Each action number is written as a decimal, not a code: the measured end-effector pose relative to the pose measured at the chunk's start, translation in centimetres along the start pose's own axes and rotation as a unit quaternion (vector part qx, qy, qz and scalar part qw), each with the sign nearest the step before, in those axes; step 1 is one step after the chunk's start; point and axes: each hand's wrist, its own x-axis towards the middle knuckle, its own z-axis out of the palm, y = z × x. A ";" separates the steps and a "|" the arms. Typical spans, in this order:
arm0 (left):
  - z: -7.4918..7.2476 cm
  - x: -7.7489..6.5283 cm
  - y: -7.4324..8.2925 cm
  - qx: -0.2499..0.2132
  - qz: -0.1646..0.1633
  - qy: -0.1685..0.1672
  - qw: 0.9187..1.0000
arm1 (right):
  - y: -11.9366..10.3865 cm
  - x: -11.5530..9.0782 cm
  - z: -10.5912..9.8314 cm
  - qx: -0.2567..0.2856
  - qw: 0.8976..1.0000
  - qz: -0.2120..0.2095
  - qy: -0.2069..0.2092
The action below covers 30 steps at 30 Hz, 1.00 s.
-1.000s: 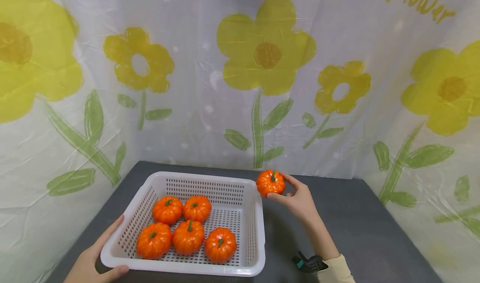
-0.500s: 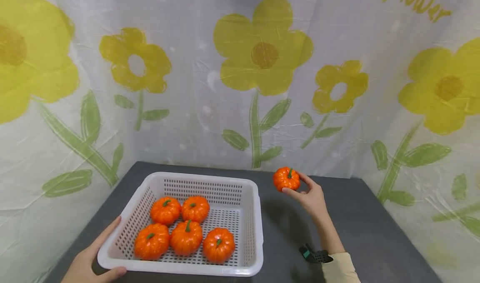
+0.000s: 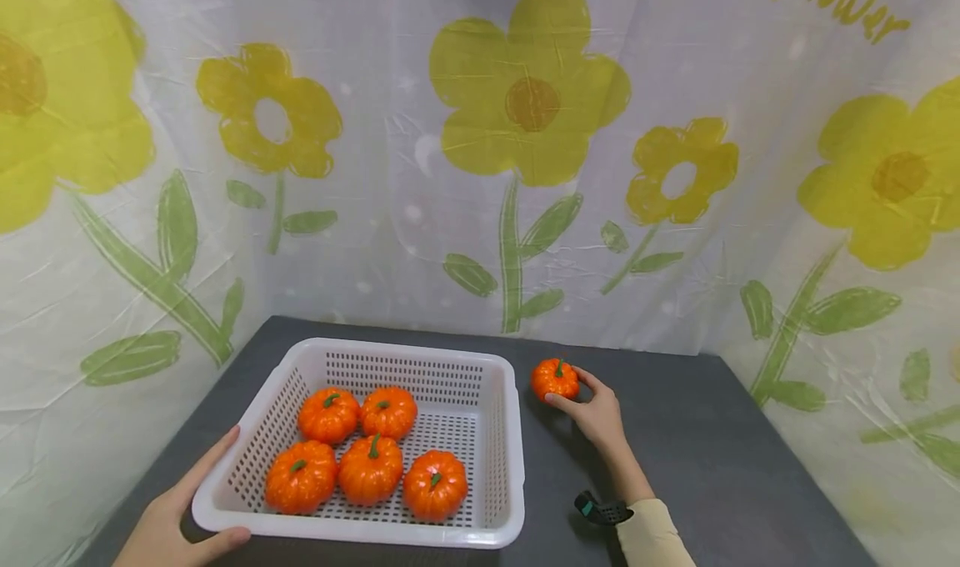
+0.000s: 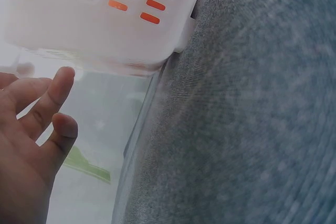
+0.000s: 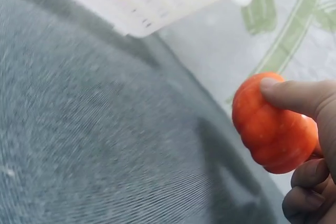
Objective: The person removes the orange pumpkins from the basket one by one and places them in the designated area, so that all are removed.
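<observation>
A small orange pumpkin (image 3: pixel 556 380) with a green stem is pinched between the thumb and fingers of my right hand (image 3: pixel 592 413), to the right of the basket. The right wrist view shows the thumb on the side of the pumpkin (image 5: pixel 270 124), with a shadow on the table below. At the front left corner of a white perforated plastic basket (image 3: pixel 360 534) is my left hand (image 3: pixel 168 517), its thumb at the front rim and its fingers along the left side. Inside the basket sit several pumpkins (image 3: pixel 371 471). The left wrist view shows loosely extended fingers close to the basket (image 4: pixel 94 30).
The basket stands on a dark grey table (image 3: pixel 720 459), taking up its left half. A pale curtain (image 3: pixel 390 242) printed with yellow flowers hangs behind and on both sides. A black band (image 3: pixel 603 513) is on the right wrist, by a cream sleeve (image 3: pixel 654 538).
My right hand carried the pumpkin right, away from the basket's back right corner, then lowered it toward the table. The left hand stayed at the basket; the pumpkins inside have not moved.
</observation>
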 end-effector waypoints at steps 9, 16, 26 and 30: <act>0.0 -0.1 0.0 0.014 0.014 0.014 1.000 | 1.3 0.4 1.8 -0.014 1.000 0.002 0.014; 0.1 -0.1 0.3 0.007 0.005 0.007 1.000 | 1.8 0.4 2.3 -0.027 0.999 -0.007 0.019; 0.0 0.0 -0.1 0.010 0.008 0.007 1.000 | 1.9 0.5 2.5 -0.025 1.000 -0.007 0.011; 0.0 0.0 -0.1 0.003 -0.003 -0.005 1.000 | 2.0 0.5 2.5 -0.021 1.000 -0.005 0.009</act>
